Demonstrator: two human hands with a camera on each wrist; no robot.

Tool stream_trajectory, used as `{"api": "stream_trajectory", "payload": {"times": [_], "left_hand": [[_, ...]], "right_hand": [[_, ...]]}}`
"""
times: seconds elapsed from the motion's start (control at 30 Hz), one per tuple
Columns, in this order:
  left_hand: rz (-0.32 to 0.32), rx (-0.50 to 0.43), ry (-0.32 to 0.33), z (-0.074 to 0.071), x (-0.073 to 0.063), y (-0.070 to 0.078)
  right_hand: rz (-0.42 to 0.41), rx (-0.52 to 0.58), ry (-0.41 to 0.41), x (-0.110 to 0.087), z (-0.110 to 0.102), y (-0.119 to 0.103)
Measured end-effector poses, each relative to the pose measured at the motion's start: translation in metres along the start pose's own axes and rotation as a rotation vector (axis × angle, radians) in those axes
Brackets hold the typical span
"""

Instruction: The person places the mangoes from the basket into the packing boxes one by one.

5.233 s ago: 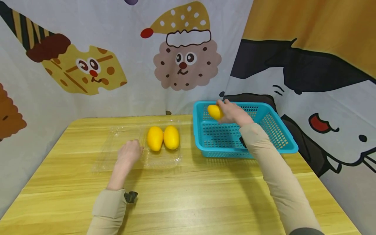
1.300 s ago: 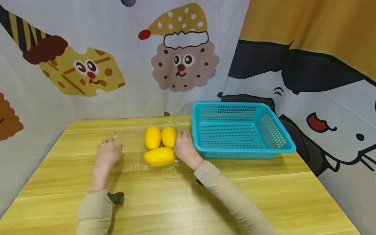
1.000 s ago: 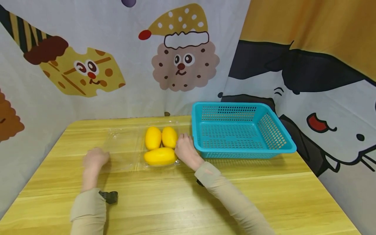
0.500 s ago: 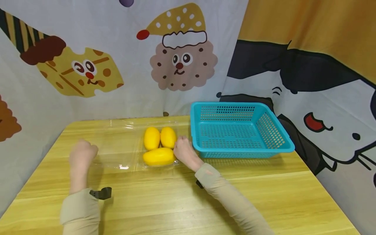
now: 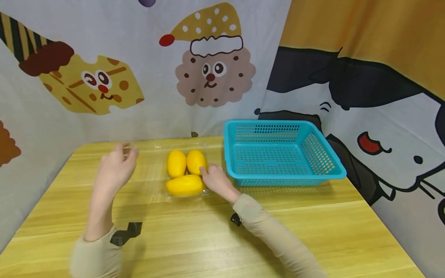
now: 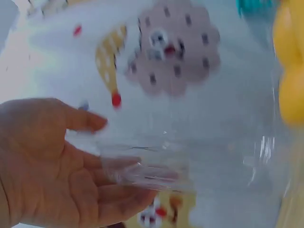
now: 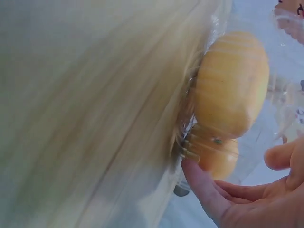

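Observation:
Three yellow mangoes, two upright [image 5: 176,164] side by side and one crosswise [image 5: 185,185] in front, lie in a clear plastic clamshell box [image 5: 189,196] on the table. Left of the box my left hand [image 5: 116,170] is raised off the table. In the left wrist view its nearly straight fingers are behind the clear lid [image 6: 213,164], which stands tilted up; the thumb is apart from it. My right hand [image 5: 218,179] rests at the box's right side. In the right wrist view a fingertip touches the box wall beside a mango [image 7: 232,85], with the thumb spread away.
A blue perforated basket [image 5: 285,177] stands to the right of the box, with nothing in it. Behind the wooden table [image 5: 208,239] hangs a curtain [image 5: 156,123] with cartoon prints.
The mango once held over the basket now lies crosswise in the box. My left hand moved left along the lid, then rose with it. My right hand stayed by the box, its fingers shifting slightly.

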State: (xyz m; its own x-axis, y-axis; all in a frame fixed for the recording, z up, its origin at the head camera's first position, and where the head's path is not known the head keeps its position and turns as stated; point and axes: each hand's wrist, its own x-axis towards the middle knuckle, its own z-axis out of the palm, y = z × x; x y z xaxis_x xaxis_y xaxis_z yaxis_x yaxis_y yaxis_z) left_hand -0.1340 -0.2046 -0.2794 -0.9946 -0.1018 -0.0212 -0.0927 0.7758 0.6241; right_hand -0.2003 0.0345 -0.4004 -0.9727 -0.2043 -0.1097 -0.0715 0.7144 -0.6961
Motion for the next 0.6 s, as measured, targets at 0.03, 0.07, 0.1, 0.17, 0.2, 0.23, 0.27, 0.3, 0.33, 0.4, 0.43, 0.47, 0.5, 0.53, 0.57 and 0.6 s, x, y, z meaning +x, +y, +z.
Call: {"api": "stream_trajectory", "payload": {"times": [0.03,0.07,0.1,0.17,0.2,0.23,0.27,0.3,0.33,0.4,0.43,0.47,0.5,0.53,0.57,0.6], "left_hand": [[0.022,-0.022,-0.029,0.004,-0.002,0.007],[0.047,-0.034,-0.057,0.008,-0.004,0.012],[0.069,-0.037,-0.080,0.013,-0.005,0.017],[0.113,-0.020,-0.105,0.024,-0.005,0.024],[0.121,-0.005,-0.113,0.030,-0.004,0.027],[0.129,0.014,-0.114,0.037,-0.002,0.028],[0.134,0.040,-0.113,0.044,0.000,0.028],[0.136,0.067,-0.109,0.050,0.002,0.028],[0.137,0.093,-0.104,0.057,0.003,0.027],[0.129,0.139,-0.094,0.068,0.006,0.023],[0.129,0.167,-0.084,0.074,0.007,0.021],[0.131,0.191,-0.074,0.078,0.009,0.019],[0.134,0.209,-0.062,0.083,0.009,0.016],[0.133,0.227,-0.052,0.087,0.010,0.014],[0.133,0.242,-0.038,0.090,0.011,0.012],[0.133,0.252,-0.026,0.093,0.012,0.010]], "right_hand": [[0.015,0.019,-0.010,-0.001,-0.001,0.000],[0.032,0.044,-0.019,-0.003,-0.001,-0.001],[0.043,0.064,-0.023,-0.004,-0.002,-0.001],[0.065,0.103,-0.027,-0.005,-0.003,-0.001],[0.076,0.125,-0.030,-0.006,-0.004,0.000],[0.084,0.142,-0.031,-0.007,-0.005,0.000],[0.088,0.153,-0.029,-0.008,-0.006,0.000],[0.091,0.162,-0.030,-0.008,-0.007,0.001],[0.094,0.170,-0.031,-0.009,-0.007,0.001],[0.099,0.187,-0.033,-0.009,-0.007,0.001],[0.096,0.187,-0.030,-0.009,-0.007,0.002],[0.088,0.182,-0.026,-0.009,-0.007,0.002],[0.081,0.175,-0.023,-0.009,-0.007,0.002],[0.074,0.168,-0.022,-0.009,-0.008,0.002],[0.067,0.157,-0.025,-0.009,-0.008,0.002],[0.056,0.145,-0.027,-0.010,-0.008,0.003]]}}
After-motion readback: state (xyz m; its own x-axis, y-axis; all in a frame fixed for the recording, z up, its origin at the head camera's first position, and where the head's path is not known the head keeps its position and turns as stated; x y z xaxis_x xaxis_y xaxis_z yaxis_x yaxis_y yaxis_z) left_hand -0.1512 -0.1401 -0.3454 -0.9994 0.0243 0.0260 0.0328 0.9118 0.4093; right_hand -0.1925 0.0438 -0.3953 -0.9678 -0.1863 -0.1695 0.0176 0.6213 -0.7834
